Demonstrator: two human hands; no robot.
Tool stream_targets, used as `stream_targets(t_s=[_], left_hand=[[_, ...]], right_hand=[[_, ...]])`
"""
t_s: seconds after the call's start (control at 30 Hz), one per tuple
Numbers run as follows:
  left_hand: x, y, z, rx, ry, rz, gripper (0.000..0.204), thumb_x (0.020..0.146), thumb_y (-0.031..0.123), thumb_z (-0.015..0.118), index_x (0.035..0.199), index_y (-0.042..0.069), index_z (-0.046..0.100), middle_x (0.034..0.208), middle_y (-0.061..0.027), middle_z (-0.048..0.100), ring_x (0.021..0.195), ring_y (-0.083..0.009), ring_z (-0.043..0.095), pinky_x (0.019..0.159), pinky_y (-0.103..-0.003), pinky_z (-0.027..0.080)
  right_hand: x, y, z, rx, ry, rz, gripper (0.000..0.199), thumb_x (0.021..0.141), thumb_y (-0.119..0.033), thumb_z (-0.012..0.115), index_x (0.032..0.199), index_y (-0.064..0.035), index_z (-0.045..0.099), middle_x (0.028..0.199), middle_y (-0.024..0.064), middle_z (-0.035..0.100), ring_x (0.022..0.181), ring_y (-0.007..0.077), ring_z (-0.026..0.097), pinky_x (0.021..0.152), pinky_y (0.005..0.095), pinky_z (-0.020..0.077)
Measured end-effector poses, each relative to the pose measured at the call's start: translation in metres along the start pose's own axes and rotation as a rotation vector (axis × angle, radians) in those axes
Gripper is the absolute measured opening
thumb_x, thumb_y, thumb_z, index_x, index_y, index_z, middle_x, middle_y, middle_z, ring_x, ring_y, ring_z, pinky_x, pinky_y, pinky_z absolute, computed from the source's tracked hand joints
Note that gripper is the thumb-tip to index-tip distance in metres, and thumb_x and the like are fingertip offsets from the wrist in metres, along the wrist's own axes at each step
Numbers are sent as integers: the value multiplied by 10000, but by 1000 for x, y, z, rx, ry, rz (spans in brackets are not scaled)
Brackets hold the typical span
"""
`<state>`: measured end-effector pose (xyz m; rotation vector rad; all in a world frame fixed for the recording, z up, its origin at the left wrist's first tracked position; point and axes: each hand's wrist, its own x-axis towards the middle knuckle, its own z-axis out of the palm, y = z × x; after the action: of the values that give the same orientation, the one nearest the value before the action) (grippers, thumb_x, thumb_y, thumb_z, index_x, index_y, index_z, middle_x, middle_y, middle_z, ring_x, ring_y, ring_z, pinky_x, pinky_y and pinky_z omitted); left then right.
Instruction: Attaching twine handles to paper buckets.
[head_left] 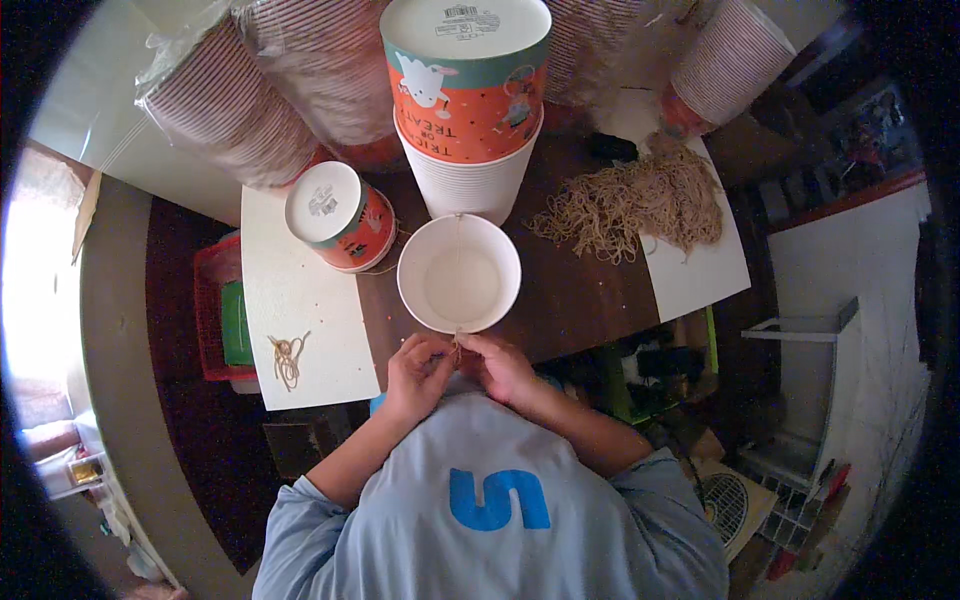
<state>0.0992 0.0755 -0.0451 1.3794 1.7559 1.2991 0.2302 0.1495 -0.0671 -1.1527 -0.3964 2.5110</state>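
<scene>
A white paper bucket (460, 285) stands upright with its mouth toward me at the near edge of the brown table. A thin tan cord (459, 240) shows at its far rim and runs down inside. At the near rim, my left hand (420, 372) and my right hand (497, 368) come together, fingers closed in a pinch on the cord's end. The fingertips partly cover what they grip. Behind the bucket rises a tall upside-down stack of orange and green printed buckets (468, 110). To its left sits a shorter upside-down printed bucket (342, 215) with cord beside it.
A tangled heap of tan cord (640, 200) lies at the right, partly on a white board (705, 280). A few loose cords (287, 358) rest on the left white board (310, 310). Plastic-wrapped bucket stacks (225, 105) line the back. A red crate (215, 310) stands left.
</scene>
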Motion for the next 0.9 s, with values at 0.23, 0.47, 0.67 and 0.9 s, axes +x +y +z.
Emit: stream_targets(t_s=[0.23, 0.47, 0.67, 0.9], left_hand=[[1, 5, -4, -479, 53, -507, 81, 855, 56, 595, 860, -25, 587, 842, -103, 656, 751, -128, 617, 685, -250, 510], [3, -6, -1, -687, 91, -554, 76, 849, 58, 603, 827, -12, 586, 823, -104, 662, 733, -123, 614, 682, -251, 505], [6, -1, -2, -717, 83, -615, 84, 851, 69, 611, 828, -9, 591, 829, -104, 665, 733, -129, 619, 690, -253, 505], [4, 0, -3, -695, 56, -597, 72, 844, 61, 616, 850, -8, 598, 841, -99, 659, 751, -132, 624, 708, -256, 512]], right_hand=[[-1, -2, -6, -258, 11, -121, 214, 826, -190, 609, 987, -53, 643, 925, 43, 653, 823, 147, 608, 738, 281, 477], [4, 0, -20, -957, 187, -443, 206, 767, -140, 643, 904, 13, 634, 850, 116, 666, 766, 201, 631, 707, 334, 499], [-8, -4, -13, -1092, 223, -681, 189, 739, -126, 647, 879, -1, 623, 792, 135, 651, 714, 240, 632, 654, 348, 497], [-21, -16, 7, -1425, 189, -1093, 161, 721, -111, 675, 855, -56, 606, 839, 90, 613, 730, 264, 611, 645, 352, 486]])
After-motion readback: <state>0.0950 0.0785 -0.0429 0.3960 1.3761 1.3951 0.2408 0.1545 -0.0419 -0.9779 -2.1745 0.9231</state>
